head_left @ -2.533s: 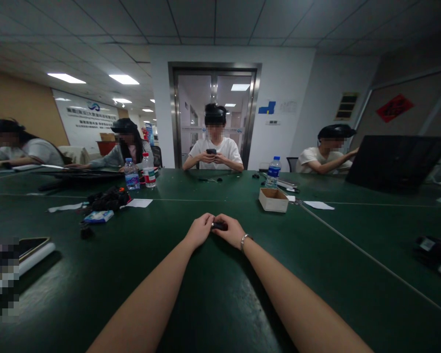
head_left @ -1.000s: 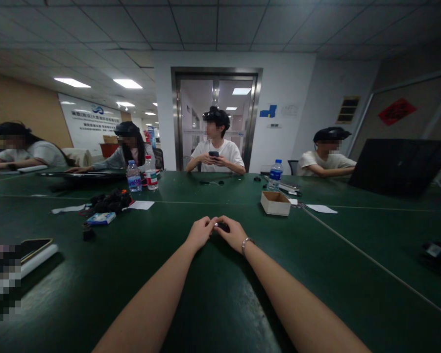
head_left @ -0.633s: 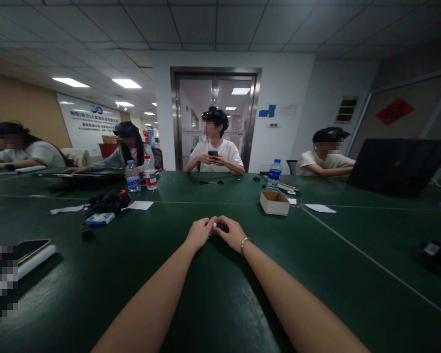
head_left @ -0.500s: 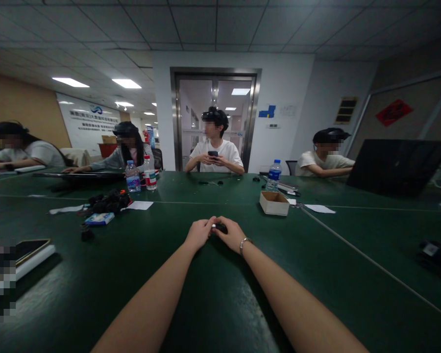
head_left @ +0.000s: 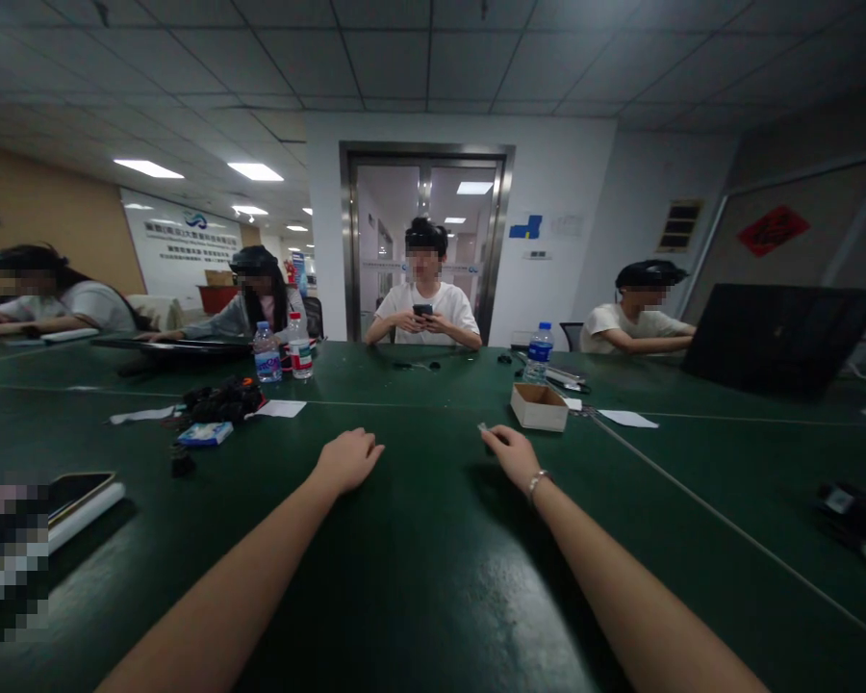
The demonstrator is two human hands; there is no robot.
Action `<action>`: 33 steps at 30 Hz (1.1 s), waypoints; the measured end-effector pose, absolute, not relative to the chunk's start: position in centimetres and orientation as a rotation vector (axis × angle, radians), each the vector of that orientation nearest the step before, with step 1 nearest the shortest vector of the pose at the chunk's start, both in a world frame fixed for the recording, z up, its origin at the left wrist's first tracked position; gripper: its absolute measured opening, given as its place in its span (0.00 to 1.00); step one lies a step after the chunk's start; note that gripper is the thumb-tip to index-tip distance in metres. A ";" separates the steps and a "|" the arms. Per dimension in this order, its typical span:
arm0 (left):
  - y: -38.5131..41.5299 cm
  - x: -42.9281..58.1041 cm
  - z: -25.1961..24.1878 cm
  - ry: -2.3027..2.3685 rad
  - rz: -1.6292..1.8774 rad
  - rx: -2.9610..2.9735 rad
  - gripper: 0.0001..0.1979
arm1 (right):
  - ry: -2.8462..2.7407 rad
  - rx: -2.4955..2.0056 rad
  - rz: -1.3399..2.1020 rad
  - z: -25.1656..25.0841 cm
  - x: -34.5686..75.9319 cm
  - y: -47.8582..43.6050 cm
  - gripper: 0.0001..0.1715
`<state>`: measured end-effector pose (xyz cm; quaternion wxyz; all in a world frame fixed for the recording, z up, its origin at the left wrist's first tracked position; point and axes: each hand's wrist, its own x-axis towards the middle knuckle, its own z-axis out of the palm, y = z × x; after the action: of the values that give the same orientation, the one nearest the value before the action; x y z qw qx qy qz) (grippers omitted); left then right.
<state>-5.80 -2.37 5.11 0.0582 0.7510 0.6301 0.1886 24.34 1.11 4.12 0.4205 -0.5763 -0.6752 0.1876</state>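
- The small piece [head_left: 483, 427] is at your right hand's fingertips, over the table, near the box; its visible end looks smooth, shiny and pale grey.
- That end pokes out of your grip away from you and slightly left; your fingers cover the rest, so I cannot tell its full shape or long axis.
- Your right hand [head_left: 514, 454] has thumb and fingers pinched together on the piece, with a metal bracelet [head_left: 539, 482] at the wrist.
- Your left hand [head_left: 347, 460] is palm down, well apart from the right, fingers loosely bent; I cannot tell whether anything is under them.
- The table [head_left: 419, 568] is dark green, glossy where light catches it, and crossed by pale seams.
- The box [head_left: 538, 412] is open-topped and squarish, white outside and tan inside.
- Behind it stands 1 clear plastic bottle [head_left: 539, 353] with a blue label; its print is too small to read.
- To your left stand 2 more bottles, 1 purple-labelled [head_left: 267, 358], 1 red-capped [head_left: 300, 348].
- The wall sign [head_left: 188, 243] carries Chinese lettering, including "科技有限公司", under a blue wave logo.
- The red diamond [head_left: 774, 231] bears 1 dark character.
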 end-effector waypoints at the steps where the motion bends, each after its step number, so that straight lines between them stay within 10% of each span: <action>1: -3.0 -7.8 5.5 1.979 0.490 2.372 0.17 | -1.690 -1.490 0.488 4.4 26.2 0.7 0.22; 12: -8.9 -26.4 8.0 3.056 0.430 1.976 0.29 | -1.593 -1.834 0.454 7.1 42.1 -9.6 0.19; 33: -5.1 -22.6 3.7 2.299 0.701 1.964 0.17 | -1.422 -1.962 0.636 7.7 43.8 -11.4 0.19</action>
<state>-22.58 -5.08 3.70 0.0188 0.6326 0.7405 0.2260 43.76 -11.43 7.66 0.3130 -0.7439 -0.5390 0.2412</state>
